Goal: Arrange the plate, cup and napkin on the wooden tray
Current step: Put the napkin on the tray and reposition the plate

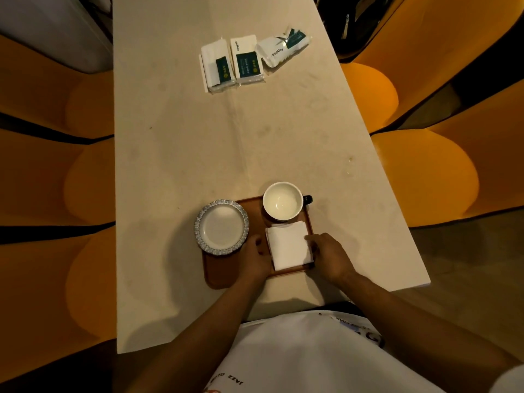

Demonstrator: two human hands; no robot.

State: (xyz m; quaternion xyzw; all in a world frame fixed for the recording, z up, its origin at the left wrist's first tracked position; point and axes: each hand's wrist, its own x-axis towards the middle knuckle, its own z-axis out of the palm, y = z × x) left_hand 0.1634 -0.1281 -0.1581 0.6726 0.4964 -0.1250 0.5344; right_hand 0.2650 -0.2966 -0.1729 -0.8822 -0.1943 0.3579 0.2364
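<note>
Orange rounded seat cushions (42, 171) line the table's left side. The long pale stone-look tabletop (198, 143) runs away from the person.

Near edge: a rectangular reddish-brown wooden tray w/ rounded corners (218, 275). On its left end sits a small round white plate w/ a blue-grey fluted rim (221, 226), upright; its left and far rim overhang the tray edge a bit.

Just right of the plate, the left hand (256, 259) lies on the tray's middle, fingers loosely curled, tips near the napkin's left edge. Can't tell if they touch it; it grips nothing visible.

Far right corner of the tray: round white ceramic cup w/ a dark handle (282, 201), upright, empty, handle pointing right past the tray edge. Directly in front of it, touching or nearly so, a square folded white paper napkin (287, 245) lies flat on the tray's right end.

The right hand (330, 255) rests at the napkin's right edge, fingers bent, tips on or at the paper; whether it pinches it can't be told.

Far end of the table, well apart from the tray: three white tissue packs w/ dark green labels (246, 59) side by side, the rightmost tilted. More orange cushions (425, 171) on the right. A white printed shirt (306, 355) fills the bottom.
</note>
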